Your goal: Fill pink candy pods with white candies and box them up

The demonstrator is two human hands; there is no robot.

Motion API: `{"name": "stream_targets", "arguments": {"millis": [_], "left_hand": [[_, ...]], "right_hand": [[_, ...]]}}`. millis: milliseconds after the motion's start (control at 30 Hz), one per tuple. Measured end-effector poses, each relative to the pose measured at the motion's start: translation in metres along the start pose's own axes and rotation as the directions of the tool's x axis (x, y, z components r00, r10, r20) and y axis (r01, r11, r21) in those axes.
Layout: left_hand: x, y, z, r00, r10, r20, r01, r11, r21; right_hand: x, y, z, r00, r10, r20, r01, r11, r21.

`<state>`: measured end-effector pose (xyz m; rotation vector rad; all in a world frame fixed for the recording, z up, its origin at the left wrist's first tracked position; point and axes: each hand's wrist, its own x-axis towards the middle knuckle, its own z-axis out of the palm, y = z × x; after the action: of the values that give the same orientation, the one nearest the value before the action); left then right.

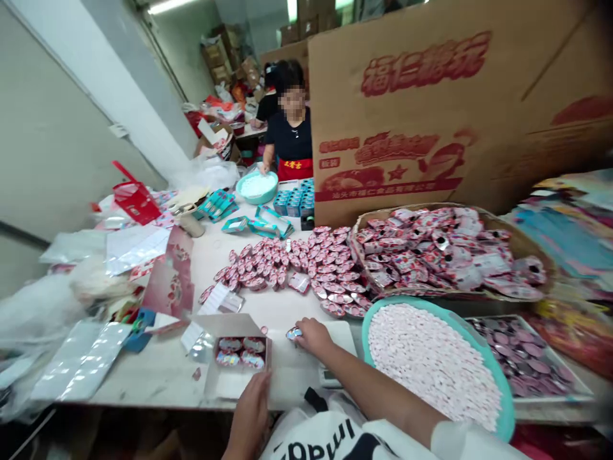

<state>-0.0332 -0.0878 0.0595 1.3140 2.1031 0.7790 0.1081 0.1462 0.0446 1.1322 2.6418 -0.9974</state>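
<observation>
Viewing from my remote post, I record the right forearm slanting up and leftward across the bench [167, 380], the back of the right hand [315, 337] uppermost, its thumb and fingers closed on one end of a small oval tin [294, 333]. The left hand [253, 399] lies at the near right corner of an opened white box [234, 385], fingers pointing forward; I cannot tell how firmly it grips. The held tin is shiny and silvery with bluish glints, tilted, and positioned right of the box, apart from it; I cannot tell whether it touches the surface below. Inside the box I count four packed tins [241, 352], two by two, reddish at the edges with pale, glossy tops.
</observation>
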Motion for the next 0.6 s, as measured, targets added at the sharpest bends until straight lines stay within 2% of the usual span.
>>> {"name": "stream_targets", "arguments": {"millis": [67, 133, 267, 333, 400, 467, 533, 600], "left_hand": [[-0.023, -0.018, -0.01, 0.978, -0.16, -0.133, 0.165, 0.986, 0.028], [-0.036, -0.03, -0.019, 0.932, -0.271, -0.242, 0.288, 0.957, 0.036], [-0.039, -0.043, -0.042, 0.832, -0.389, -0.396, 0.43, 0.903, 0.014], [-0.033, -0.048, -0.055, 0.837, -0.375, -0.397, 0.421, 0.907, 0.03], [-0.024, -0.055, -0.067, 0.872, -0.29, -0.394, 0.352, 0.931, 0.095], [-0.015, -0.067, -0.078, 0.87, -0.22, -0.441, 0.315, 0.936, 0.154], [-0.006, -0.083, -0.087, 0.843, -0.291, -0.452, 0.366, 0.927, 0.085], [0.002, -0.101, -0.094, 0.846, -0.411, -0.339, 0.415, 0.908, -0.063]], "right_hand": [[0.002, -0.001, 0.002, 0.995, -0.085, 0.059, 0.088, 0.995, -0.052], [0.004, -0.005, 0.005, 0.98, -0.16, 0.122, 0.171, 0.982, -0.085], [0.002, -0.013, 0.008, 0.966, -0.201, 0.161, 0.221, 0.968, -0.116], [-0.003, -0.02, 0.004, 0.973, -0.184, 0.137, 0.201, 0.973, -0.118], [-0.012, -0.032, -0.002, 0.976, -0.188, 0.112, 0.2, 0.974, -0.108], [-0.025, -0.054, -0.005, 0.959, -0.267, 0.091, 0.272, 0.961, -0.049], [-0.034, -0.087, 0.001, 0.905, -0.417, 0.08, 0.412, 0.908, 0.068], [-0.035, -0.124, 0.018, 0.836, -0.544, 0.077, 0.528, 0.834, 0.16]]}}
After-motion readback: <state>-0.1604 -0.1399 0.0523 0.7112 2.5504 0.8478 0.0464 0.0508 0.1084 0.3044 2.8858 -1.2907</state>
